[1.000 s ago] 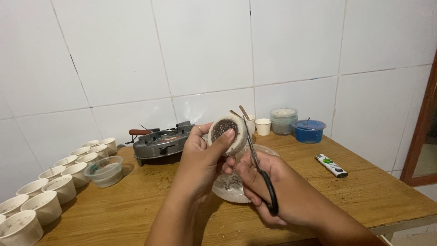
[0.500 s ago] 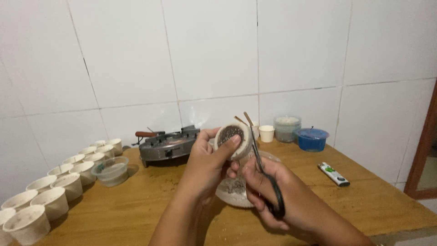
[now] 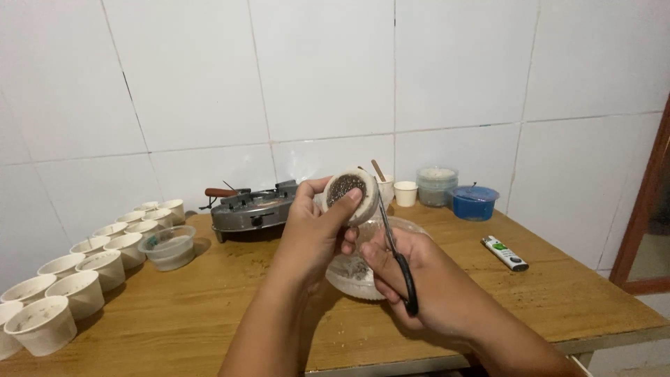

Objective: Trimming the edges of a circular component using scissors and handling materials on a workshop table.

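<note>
My left hand (image 3: 310,234) holds up a small white paper cup (image 3: 349,193), tilted so its open mouth faces me; dark grainy material fills it. My right hand (image 3: 412,276) grips black-handled scissors (image 3: 396,253), their blades pointing up against the right edge of the cup. Both hands hover over a clear plastic bowl (image 3: 363,279) on the wooden table (image 3: 230,314); the bowl holds some whitish and dark bits. A thin stick rises behind the cup.
Two rows of several white cups (image 3: 84,269) line the table's left side beside a clear plastic tub (image 3: 167,248). A small metal stove (image 3: 248,209) stands at the back. A small white cup (image 3: 405,193), a clear lidded container (image 3: 437,186), a blue tub (image 3: 474,202) and a lighter (image 3: 504,253) lie at right.
My view has risen slightly, so the table and hands sit lower in frame. The hands, cup and scissors keep nearly the same pose over the bowl.
</note>
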